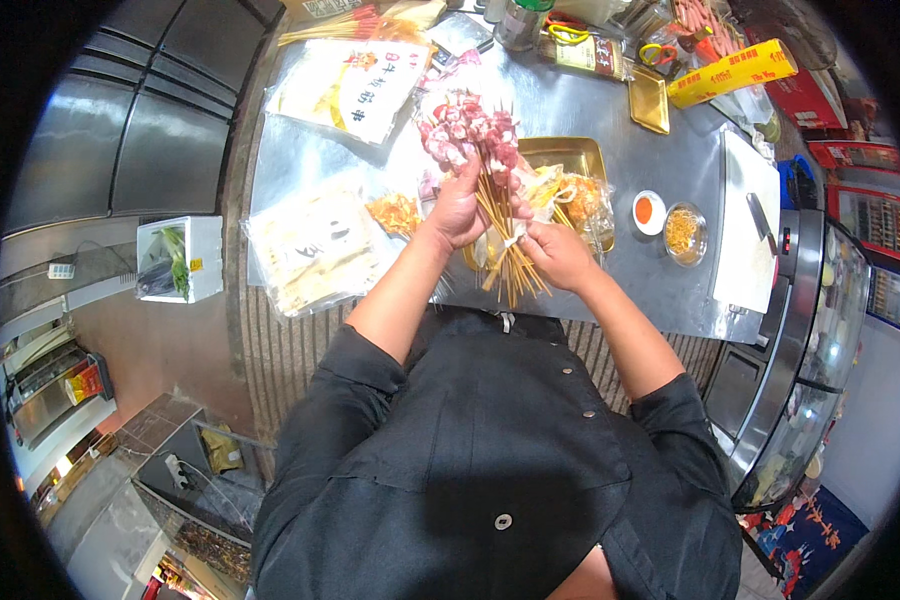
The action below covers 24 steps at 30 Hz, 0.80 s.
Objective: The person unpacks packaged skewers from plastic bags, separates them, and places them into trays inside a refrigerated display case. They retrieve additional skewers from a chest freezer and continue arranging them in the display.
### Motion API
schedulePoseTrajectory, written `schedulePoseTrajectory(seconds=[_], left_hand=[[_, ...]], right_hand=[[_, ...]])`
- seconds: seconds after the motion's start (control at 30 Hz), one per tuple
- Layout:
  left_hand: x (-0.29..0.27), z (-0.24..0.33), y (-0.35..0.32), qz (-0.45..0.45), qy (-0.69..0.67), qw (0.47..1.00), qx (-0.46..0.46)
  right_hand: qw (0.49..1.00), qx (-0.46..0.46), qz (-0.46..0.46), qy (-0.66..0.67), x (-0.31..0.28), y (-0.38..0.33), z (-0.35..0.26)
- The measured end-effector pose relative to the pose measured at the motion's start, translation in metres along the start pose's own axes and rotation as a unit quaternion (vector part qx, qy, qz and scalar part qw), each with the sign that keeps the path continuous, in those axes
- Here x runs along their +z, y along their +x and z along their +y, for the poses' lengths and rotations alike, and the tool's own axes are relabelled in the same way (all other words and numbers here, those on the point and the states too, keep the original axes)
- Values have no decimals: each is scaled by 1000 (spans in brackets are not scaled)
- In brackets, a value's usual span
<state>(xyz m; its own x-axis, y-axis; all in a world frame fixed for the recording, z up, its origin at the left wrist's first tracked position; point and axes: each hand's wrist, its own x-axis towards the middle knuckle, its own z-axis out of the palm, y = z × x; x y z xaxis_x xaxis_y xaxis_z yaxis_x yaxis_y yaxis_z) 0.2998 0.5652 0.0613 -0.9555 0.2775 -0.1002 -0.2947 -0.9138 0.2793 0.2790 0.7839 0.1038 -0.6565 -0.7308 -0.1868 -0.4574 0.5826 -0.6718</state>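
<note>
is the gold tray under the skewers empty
No, the gold tray holds clear bags of orange food beside the skewers that the left hand grips.

Light is bright and even over the steel counter (590, 130), which throws back a pale, washed sheen around the gold tray (570, 155); the clear plastic bags (315, 245) left of that tray glare white. Below the tray the person's black jacket (490, 450) soaks up light and shows little detail. Shadows are soft and short. The fisheye bends the counter's edges and the refrigerator doors (160, 110) far left of the tray, and a black vignette rings the frame. Detail blurs toward that rim; the centre is fairly sharp, slightly grainy.
</note>
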Motion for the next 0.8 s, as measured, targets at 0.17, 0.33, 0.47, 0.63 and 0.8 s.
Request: schedulePoseTrajectory(seconds=[0.17,0.33,0.47,0.63,0.8], left_hand=[[1,-9,-10,103,92,989,45],[-16,-40,-8,249,120,958,71],[-37,-87,-16,380,101,919,40],[-43,-133,-25,387,77,917,62],[-31,-145,-33,390,94,912,90]], right_hand=[[995,-85,57,18,10,2,2],[990,-44,88,103,23,5,23],[988,14,38,150,42,-4,41],[999,-43,-24,22,42,-17,59],[971,-231,-27,-58,21,-26,65]])
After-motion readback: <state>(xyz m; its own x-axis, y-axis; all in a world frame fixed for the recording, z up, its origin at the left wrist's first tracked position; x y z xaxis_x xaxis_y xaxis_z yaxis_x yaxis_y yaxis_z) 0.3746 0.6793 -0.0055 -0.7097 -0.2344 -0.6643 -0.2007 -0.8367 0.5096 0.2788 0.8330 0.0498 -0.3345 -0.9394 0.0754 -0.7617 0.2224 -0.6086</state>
